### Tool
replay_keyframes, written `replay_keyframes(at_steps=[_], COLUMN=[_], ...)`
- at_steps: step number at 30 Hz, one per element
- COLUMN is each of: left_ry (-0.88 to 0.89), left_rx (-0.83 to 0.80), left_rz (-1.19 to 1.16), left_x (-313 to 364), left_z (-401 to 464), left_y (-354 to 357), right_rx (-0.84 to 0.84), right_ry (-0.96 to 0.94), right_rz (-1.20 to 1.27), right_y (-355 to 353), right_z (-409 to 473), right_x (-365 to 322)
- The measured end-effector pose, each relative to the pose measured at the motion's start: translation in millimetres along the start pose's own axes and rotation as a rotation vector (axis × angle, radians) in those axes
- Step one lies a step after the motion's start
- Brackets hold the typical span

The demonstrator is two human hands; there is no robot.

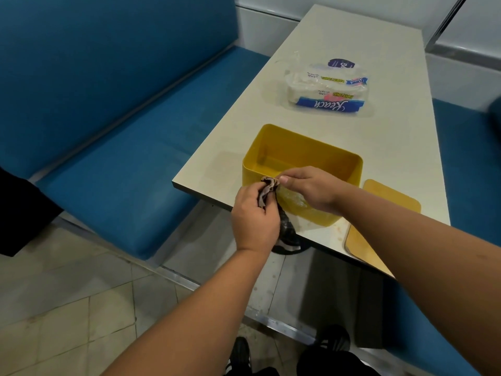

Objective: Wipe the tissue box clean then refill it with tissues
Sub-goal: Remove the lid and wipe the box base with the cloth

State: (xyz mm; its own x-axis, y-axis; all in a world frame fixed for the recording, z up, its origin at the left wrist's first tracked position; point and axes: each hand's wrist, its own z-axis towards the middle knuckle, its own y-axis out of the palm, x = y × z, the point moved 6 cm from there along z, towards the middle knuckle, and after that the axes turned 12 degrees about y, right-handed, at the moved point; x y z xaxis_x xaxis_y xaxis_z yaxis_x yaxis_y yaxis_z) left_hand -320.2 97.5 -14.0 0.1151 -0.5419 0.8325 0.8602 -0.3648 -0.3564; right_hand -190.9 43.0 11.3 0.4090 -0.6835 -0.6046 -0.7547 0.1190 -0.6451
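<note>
**Cloth bunched at the near rim of the open yellow box**

Nearest, the left hand (253, 217) curls round a dark striped cloth (268, 189), whose loose tail hangs below the table edge. The right hand (311, 189) pinches the cloth's top just at the near rim of the yellow tissue box (303, 154), probably gathering it into a wad for wiping. The box stands open and empty near the table (393, 126) edge, within easy reach. Its flat yellow lid (379, 223) lies just beside it on the right, apparently set aside to allow wiping and refilling. Farther off sits the Reach paper towel pack (326, 86), well apart, unopened as far as can be told. The box's near wall is partly hidden by the hands.
</note>
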Motion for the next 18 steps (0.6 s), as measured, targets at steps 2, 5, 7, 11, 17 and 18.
replay_keyframes(at_steps=[2, 5, 7, 11, 17, 18], left_ry=[0.075, 0.026, -0.009, 0.078, -0.042, -0.038], left_rx=[-0.065, 0.006, 0.062, -0.024, 0.09, 0.059], left_rz=[0.001, 0.01, 0.018, 0.001, 0.031, 0.046], left_x=[9, 0, -5, 3, -22, -23], left_z=[-4, -2, 2, 3, 10, 11], left_y=[11, 7, 2, 9, -13, -11], right_rx=[0.008, 0.009, 0.016, 0.014, 0.033, 0.032], right_ry=[-0.007, -0.002, 0.004, -0.005, 0.016, 0.018], right_rz=[0.019, 0.029, 0.018, 0.015, -0.042, -0.04], right_y=[-1, -2, -2, -3, -2, -2], right_z=[0, 0, 0, 0, 1, 1], right_x=[1, 1, 1, 0, 2, 2])
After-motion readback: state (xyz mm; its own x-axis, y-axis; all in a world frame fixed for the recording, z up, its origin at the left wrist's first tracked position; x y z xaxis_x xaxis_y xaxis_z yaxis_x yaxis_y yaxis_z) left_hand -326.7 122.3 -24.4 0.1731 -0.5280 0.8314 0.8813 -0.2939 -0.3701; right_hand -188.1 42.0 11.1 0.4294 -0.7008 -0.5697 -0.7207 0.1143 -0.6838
